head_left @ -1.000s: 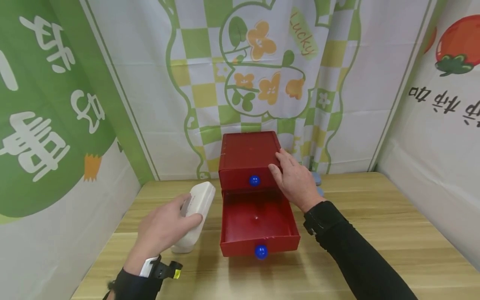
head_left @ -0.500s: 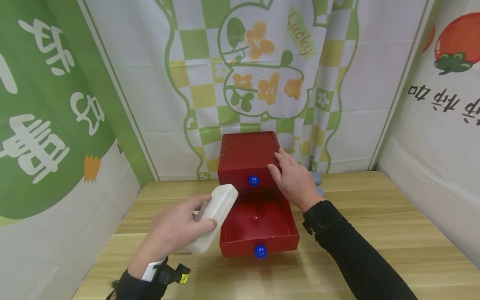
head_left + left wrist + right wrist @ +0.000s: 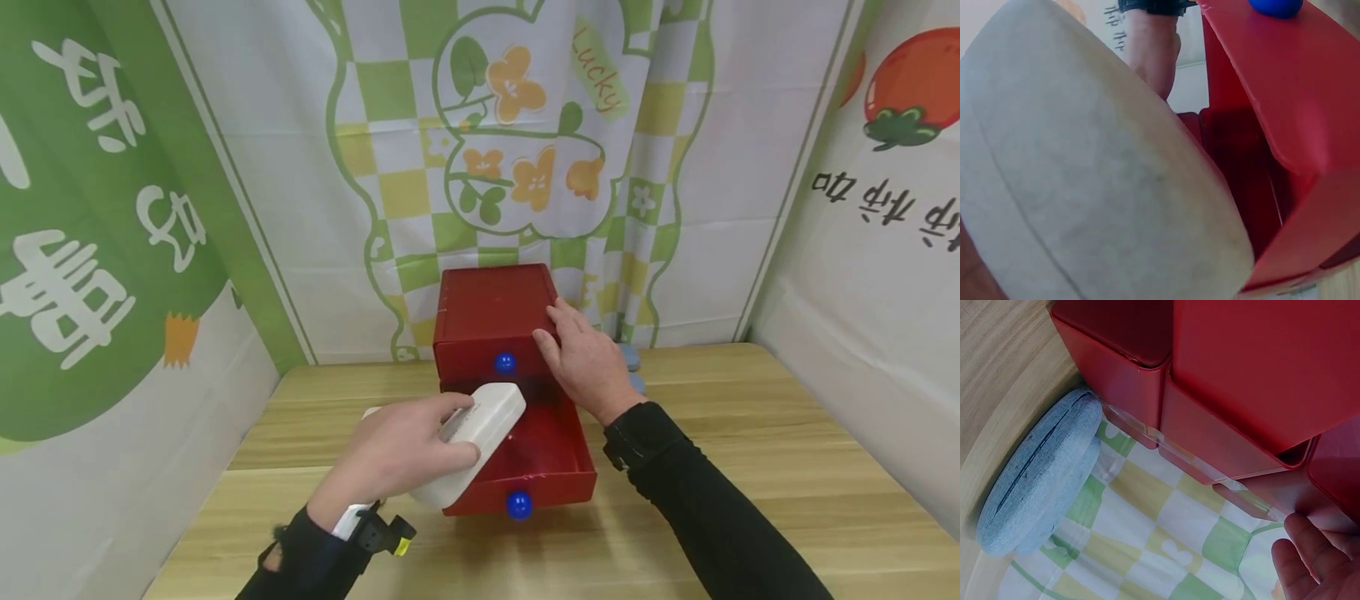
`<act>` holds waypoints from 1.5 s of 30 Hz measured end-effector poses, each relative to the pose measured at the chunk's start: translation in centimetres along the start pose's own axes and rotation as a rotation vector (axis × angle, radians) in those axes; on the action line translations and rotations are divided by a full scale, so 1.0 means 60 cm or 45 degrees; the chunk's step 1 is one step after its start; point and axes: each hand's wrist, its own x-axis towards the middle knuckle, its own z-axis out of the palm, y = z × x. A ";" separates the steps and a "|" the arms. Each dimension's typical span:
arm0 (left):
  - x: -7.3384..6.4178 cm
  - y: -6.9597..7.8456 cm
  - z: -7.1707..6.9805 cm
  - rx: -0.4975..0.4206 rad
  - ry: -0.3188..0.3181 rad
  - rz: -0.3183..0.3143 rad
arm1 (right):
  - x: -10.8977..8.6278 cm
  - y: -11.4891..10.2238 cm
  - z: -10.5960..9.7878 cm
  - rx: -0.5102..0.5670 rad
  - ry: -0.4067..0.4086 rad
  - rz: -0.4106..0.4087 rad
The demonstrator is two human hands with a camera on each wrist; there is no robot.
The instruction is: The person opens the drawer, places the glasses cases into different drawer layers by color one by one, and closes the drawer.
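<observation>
My left hand grips an oblong white case with rounded corners, thumb on the near side and fingers over the far side. The case is tilted and overlaps the left part of the pulled-out lower drawer of a red two-drawer box. Up close in the left wrist view, the white case shows a seam along its side, with the drawer front beside it. My right hand rests with extended fingers on the box's upper right edge. The upper drawer, with its blue knob, is pushed in.
A blue-grey fabric-covered case lies right behind the box on the wooden table. Behind the table hangs a green-and-white patterned curtain. The lower drawer's blue knob sticks out toward me.
My left hand has carried the white case rightward from beside the box to over the lower drawer's left part. The right hand stays on the box, and the drawer has not moved.
</observation>
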 end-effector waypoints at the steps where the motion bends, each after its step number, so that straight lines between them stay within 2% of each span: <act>1: 0.005 0.003 0.001 0.017 -0.008 0.011 | 0.000 0.000 0.000 -0.001 0.002 -0.001; 11: 0.052 0.017 0.019 0.060 -0.101 0.063 | 0.000 0.000 0.000 -0.022 0.009 -0.006; 20: 0.080 0.020 0.036 0.075 -0.123 0.035 | 0.000 0.001 -0.002 -0.004 -0.011 0.003; 31: 0.097 0.036 0.053 0.201 -0.145 -0.032 | 0.001 0.003 -0.001 -0.001 -0.022 0.023; 45: 0.101 0.041 0.086 0.289 -0.118 -0.018 | 0.000 0.003 -0.001 0.011 0.007 -0.008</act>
